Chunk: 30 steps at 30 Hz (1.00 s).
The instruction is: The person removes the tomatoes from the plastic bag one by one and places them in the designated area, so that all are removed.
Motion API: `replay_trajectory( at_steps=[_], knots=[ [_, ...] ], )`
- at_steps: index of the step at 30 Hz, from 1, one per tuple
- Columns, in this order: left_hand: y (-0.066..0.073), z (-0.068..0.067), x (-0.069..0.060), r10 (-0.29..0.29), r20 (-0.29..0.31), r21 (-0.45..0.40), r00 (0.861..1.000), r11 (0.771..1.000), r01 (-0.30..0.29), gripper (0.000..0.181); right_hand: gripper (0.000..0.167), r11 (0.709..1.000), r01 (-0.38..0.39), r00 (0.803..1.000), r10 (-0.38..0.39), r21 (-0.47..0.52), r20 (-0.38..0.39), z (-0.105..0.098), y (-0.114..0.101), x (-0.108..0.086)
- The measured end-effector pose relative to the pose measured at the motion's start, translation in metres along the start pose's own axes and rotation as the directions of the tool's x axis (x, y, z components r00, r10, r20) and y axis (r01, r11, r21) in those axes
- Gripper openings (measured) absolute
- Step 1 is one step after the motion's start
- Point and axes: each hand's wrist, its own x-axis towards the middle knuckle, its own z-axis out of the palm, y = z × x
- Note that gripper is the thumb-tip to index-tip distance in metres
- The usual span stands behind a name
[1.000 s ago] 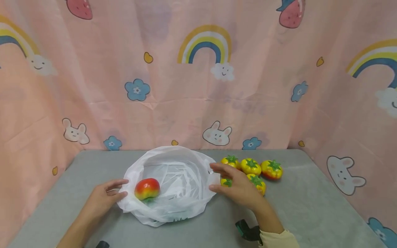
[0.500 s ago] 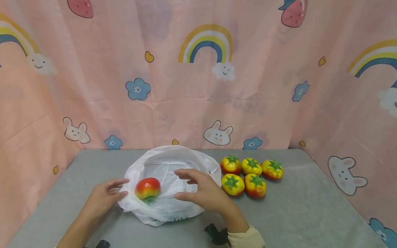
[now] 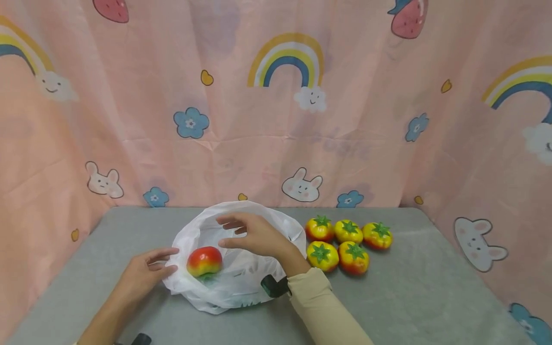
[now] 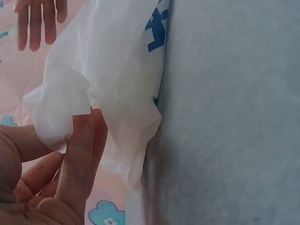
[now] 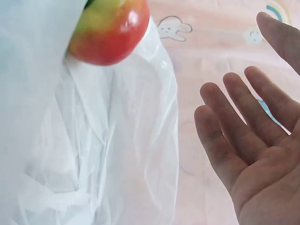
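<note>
A white plastic bag [image 3: 237, 293] lies spread with its mouth open on the grey table. One red-and-yellow toy fruit [image 3: 204, 261] rests inside, at the bag's left. At the left rim, my left hand [image 3: 144, 273] pinches the thin plastic; the left wrist view shows the film of the bag [image 4: 117, 65] between its thumb and fingers [image 4: 77, 161]. Over the bag's middle hovers my right hand [image 3: 258, 235], holding nothing. In the right wrist view its fingers [image 5: 218, 138] are spread and nearly straight, apart from the toy fruit [image 5: 112, 33].
Several yellow-red toy fruits with green leafy tops stand grouped right of the bag, among them a front one [image 3: 322, 257] close to its rim. A pink printed curtain [image 3: 241, 158] hangs behind the table [image 3: 409, 297].
My right hand has moved left from the bag's right rim to above its middle, uncovering the grouped fruits. My left hand and the fruit in the bag have stayed put.
</note>
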Motion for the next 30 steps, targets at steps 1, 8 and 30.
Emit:
replay_trajectory(
  at_steps=[1, 8, 30],
  knots=[
    [0.000, 0.000, 0.000, 0.000, -0.001, 0.000, 1.000, 1.000, 0.000, 0.055, 0.053, 1.000, 0.003, 1.000, -0.003, 0.000, 0.007, -0.002, 0.001, 0.005],
    [0.002, -0.002, 0.002, -0.017, 0.004, 0.003, 1.000, 1.000, 0.017, 0.055, 0.050, 0.999, -0.043, 0.999, 0.042, 0.013, 0.005, -0.012, 0.017, 0.027],
    [-0.002, 0.003, 0.007, -0.046, 0.000, -0.008, 0.999, 0.999, 0.046, 0.057, 0.030, 0.991, 0.130, 0.980, -0.126, -0.021, 0.156, 0.043, 0.041, 0.032]
  ],
)
